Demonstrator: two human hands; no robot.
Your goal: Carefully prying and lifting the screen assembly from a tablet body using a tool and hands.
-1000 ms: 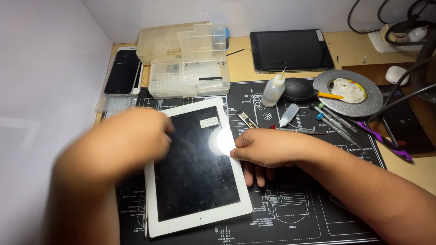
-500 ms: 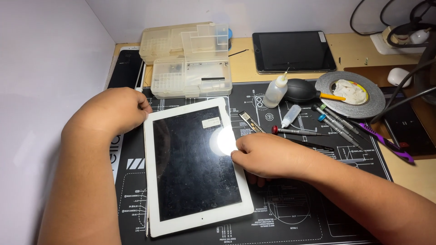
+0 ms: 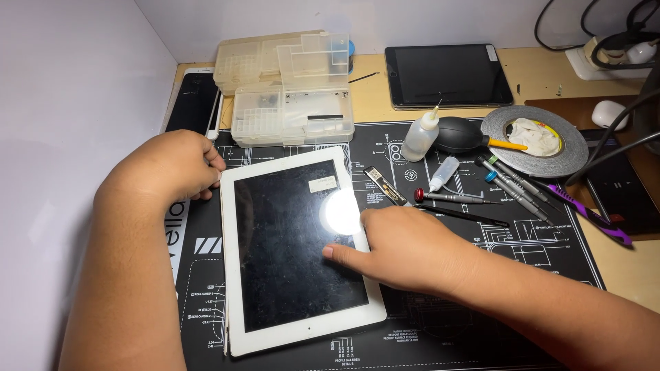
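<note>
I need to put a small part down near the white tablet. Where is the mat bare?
Bare mat lies right of the right hand, below the screwdrivers. A narrower strip runs between the left forearm and the white tablet. Crowded: the mat's upper right, with dropper bottles, blower and tape roll.

A white tablet lies on the black work mat. The right hand rests flat on its screen. The left hand, curled, touches its top-left corner.
</note>
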